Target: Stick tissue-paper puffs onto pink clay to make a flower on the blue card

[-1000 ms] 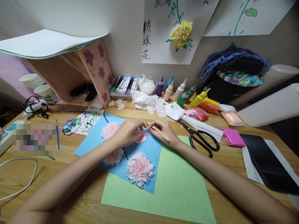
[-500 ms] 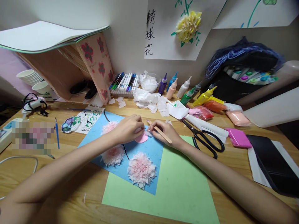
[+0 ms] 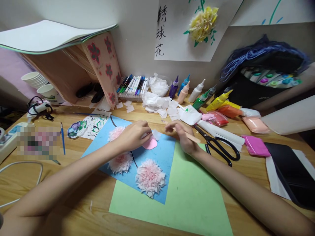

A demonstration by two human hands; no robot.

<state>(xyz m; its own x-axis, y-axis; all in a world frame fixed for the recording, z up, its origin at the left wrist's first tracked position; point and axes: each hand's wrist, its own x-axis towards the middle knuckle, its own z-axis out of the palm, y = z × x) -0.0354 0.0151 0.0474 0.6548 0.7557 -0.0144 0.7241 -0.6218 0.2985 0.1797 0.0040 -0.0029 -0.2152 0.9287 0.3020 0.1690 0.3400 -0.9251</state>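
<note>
My left hand point(image 3: 136, 135) is closed over the blue sheet point(image 3: 159, 164), its fingertips pinching the upper edge of a pink piece point(image 3: 150, 143). A small whitish tissue square point(image 3: 156, 134) shows just right of those fingertips. My right hand point(image 3: 183, 136) is curled around a flat wooden stick point(image 3: 192, 137), right of the blue sheet's upper corner. Pink tissue flowers lie on the blue sheet: one at the lower right point(image 3: 150, 178), one lower left point(image 3: 121, 162), one above it point(image 3: 116, 133) partly behind my left hand. A green sheet point(image 3: 197, 196) lies beneath.
Black scissors point(image 3: 218, 144) lie right of my right hand. Glue bottles point(image 3: 196, 91), white tissue point(image 3: 156, 102) and markers point(image 3: 133, 86) line the wall. A paint palette point(image 3: 77, 128) and a brush point(image 3: 63, 139) are on the left, a black phone point(image 3: 292, 173) on the right.
My right hand has moved right, away from my left hand, with the wooden stick. The small tissue square is now more visible beside the pink piece. The view has shifted slightly.
</note>
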